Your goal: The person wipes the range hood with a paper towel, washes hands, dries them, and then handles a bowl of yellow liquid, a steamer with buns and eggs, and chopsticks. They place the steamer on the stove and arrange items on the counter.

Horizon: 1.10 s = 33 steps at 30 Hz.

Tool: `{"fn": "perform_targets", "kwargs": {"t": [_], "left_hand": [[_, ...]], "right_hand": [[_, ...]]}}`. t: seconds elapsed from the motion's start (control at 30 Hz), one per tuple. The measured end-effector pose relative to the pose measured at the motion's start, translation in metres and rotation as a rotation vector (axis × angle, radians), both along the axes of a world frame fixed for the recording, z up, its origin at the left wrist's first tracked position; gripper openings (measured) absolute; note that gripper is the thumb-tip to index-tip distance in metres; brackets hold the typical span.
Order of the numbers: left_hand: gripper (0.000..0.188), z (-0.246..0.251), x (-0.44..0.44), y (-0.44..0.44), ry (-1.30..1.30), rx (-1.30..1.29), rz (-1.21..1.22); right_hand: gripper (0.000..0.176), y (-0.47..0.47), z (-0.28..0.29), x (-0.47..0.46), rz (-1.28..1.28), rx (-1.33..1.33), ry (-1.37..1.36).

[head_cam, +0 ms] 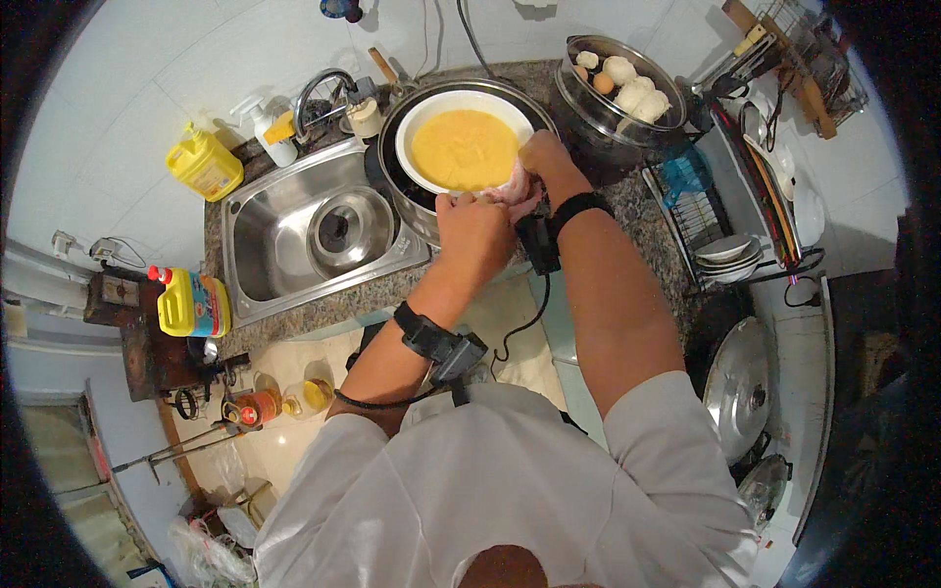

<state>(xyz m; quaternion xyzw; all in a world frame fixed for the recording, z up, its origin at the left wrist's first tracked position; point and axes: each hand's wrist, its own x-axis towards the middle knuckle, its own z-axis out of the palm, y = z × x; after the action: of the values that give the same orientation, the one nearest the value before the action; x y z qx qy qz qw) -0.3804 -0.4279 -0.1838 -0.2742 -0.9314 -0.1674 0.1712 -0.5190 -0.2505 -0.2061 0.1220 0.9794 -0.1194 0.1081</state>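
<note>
A white bowl (405, 156) of smooth yellow food, perhaps steamed egg, sits inside a round steel pot (420, 222). My left hand (476, 229) is at the bowl's near rim, its fingers curled over a crumpled pink-and-white cloth (517, 185). At the bowl's right side, my right hand (545, 156) grips the cloth's other end. The cloth lies bunched against the rim between both hands. I cannot tell whether the fingers also touch the bowl itself.
Left of the pot is a steel sink (268, 253) holding a steel lid (371, 220), under a curved faucet (301, 103). A steamer (680, 121) with buns and eggs stands at right, near a dish rack (665, 202). Yellow jugs (207, 170) line the left side.
</note>
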Motion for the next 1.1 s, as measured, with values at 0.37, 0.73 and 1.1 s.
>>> {"fn": "perform_targets", "kwargs": {"t": [0.37, 0.73, 1.1], "left_hand": [[0.030, -0.005, 0.002, 0.001, 0.039, 0.082, 0.037], [0.048, -0.014, 0.000, -0.007, 0.019, 0.139, 0.084], [0.049, -0.009, -0.001, -0.020, -0.177, 0.373, 0.032]], "right_hand": [[0.041, -0.002, -0.045, -0.027, 0.243, 0.313, -0.019], [0.043, -0.029, 0.015, 0.008, -0.358, -0.239, 0.194], [0.038, -0.010, -0.001, 0.008, -0.341, -0.269, 0.410]]}}
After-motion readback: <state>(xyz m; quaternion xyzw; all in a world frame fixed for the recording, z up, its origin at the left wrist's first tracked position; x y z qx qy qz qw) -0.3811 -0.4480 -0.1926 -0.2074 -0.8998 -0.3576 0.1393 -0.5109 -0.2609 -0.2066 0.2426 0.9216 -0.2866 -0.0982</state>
